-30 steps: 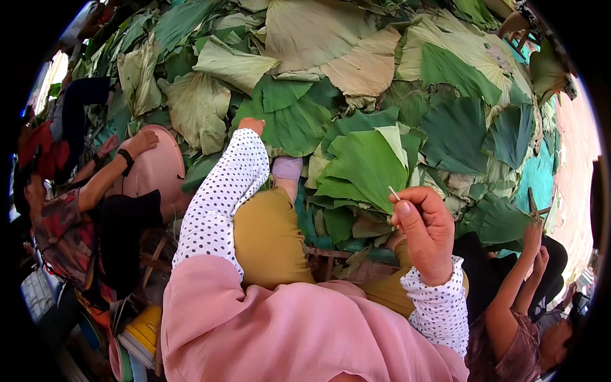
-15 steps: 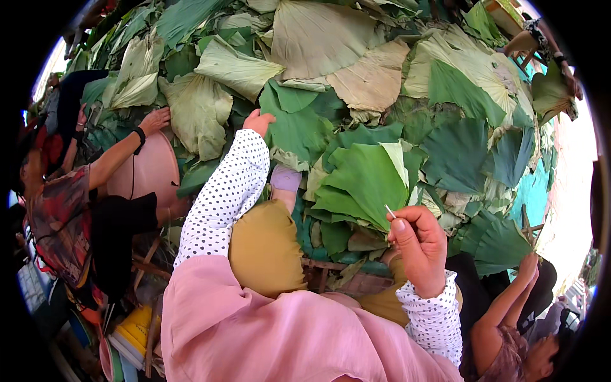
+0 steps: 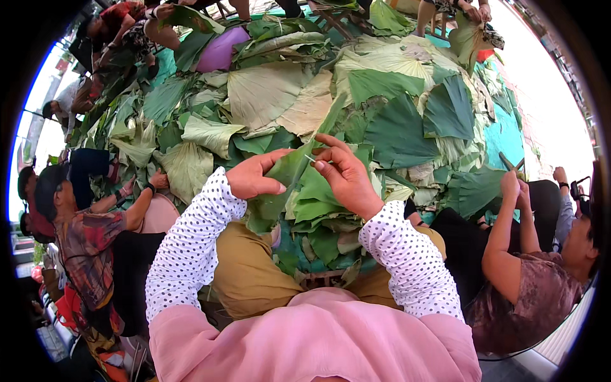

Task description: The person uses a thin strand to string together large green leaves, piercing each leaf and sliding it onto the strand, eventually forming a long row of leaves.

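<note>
Head view: both hands meet over the lap, w/ a folded green leaf (image 3: 299, 191) between them. Left hand (image 3: 254, 177) is closed on the leaf's left edge, thumb on top, fingers curled under. Right hand (image 3: 347, 178) pinches a thin pale sliver, prob. a small stick (image 3: 310, 158), between thumb and forefinger, tip touching the leaf's upper fold; other fingers are loosely curled.

The leaf sits above the knees, in front of the big heap of leaves (image 3: 356, 95) spread over the ground, with more loose leaves just under it.

Handling, as a judgement: the leaf looks very light, thin and floppy, so it needs support from below or it sags. It likely tears easily along the veins, esp. where the stick goes thru. Best hold seems to be at the folded edge, where layers double up and stiffen, pinched flat w/ thumb on top, not at the ragged outer rim. The surface looks matte, not slippery. The stick is tiny and stiff, prob. brittle; a fingertip grip close to its point gives most control.

Other people sit left and right w/ their own leaves.
</note>
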### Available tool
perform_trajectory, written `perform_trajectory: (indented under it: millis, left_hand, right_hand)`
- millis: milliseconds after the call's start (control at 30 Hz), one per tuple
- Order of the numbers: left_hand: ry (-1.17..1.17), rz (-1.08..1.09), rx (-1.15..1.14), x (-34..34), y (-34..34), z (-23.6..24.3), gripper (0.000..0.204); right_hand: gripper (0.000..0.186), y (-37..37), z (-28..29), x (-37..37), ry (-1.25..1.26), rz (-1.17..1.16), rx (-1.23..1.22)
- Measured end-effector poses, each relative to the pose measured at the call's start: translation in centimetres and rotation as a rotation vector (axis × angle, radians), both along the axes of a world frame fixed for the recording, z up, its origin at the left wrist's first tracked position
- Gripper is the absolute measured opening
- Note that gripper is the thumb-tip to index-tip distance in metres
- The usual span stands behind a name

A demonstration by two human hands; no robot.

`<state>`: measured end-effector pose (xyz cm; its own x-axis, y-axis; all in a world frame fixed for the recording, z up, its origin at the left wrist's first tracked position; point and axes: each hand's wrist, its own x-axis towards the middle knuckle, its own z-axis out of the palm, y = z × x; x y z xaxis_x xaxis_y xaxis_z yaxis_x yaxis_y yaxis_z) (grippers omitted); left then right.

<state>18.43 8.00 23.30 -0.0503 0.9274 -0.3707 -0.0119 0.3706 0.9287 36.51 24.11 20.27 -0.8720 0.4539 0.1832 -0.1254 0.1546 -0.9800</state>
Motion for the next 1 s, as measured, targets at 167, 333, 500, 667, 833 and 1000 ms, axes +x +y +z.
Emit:
perform_trajectory:
  millis: [167, 333, 500, 667, 833, 1000]
  left_hand:
    - [-0.582, 0.482, 0.170, 3.1, 3.4, -0.3, 0.054]
    - [-0.245, 0.751, 0.122, 4.2, 5.3, -3.3, 0.037]
    - [-0.042, 0.773, 0.294, 4.8, 6.1, -2.9, 0.035]
    - [0.054, 0.676, 0.320, 4.9, 6.6, -3.1, 0.030]
    - [0.204, 0.541, 0.413, 5.7, 6.7, -3.1, 0.027]
    - [0.469, 0.513, 0.423, 6.2, 6.3, -1.6, 0.022]
  right_hand:
    - [0.009, 0.9, 0.7, 1.4, 0.136, 0.114, 0.554]
    - [0.010, 0.4, 1.0, 2.3, 0.183, 0.146, 0.730]
    - [0.008, 2.5, 0.8, 2.5, -0.091, -0.105, 0.063]
    - [0.012, 3.4, 0.5, 1.9, -0.102, -0.139, -0.094]
    - [0.017, 3.2, 0.3, 1.2, -0.133, -0.158, -0.045]
    - [0.016, 3.0, 0.6, 0.7, -0.144, -0.193, -0.105]
